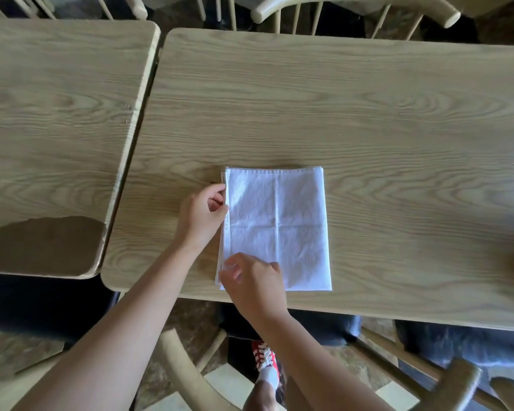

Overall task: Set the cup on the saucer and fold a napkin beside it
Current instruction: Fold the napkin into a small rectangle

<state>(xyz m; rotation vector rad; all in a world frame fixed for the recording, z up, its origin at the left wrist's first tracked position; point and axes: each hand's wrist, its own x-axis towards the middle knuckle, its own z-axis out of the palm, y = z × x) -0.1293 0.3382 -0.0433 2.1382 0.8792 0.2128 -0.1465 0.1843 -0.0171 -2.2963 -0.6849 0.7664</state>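
Note:
A white cloth napkin lies folded into a rectangle near the front edge of the right wooden table. My left hand pinches the napkin's left edge near its far corner. My right hand pinches the same left edge at the near corner, covering that corner. No cup or saucer is in view.
A second wooden table with a worn patch at its near corner stands close on the left, a narrow gap between them. Pale wooden chairs line the far side, and chair backs sit just below the near edge.

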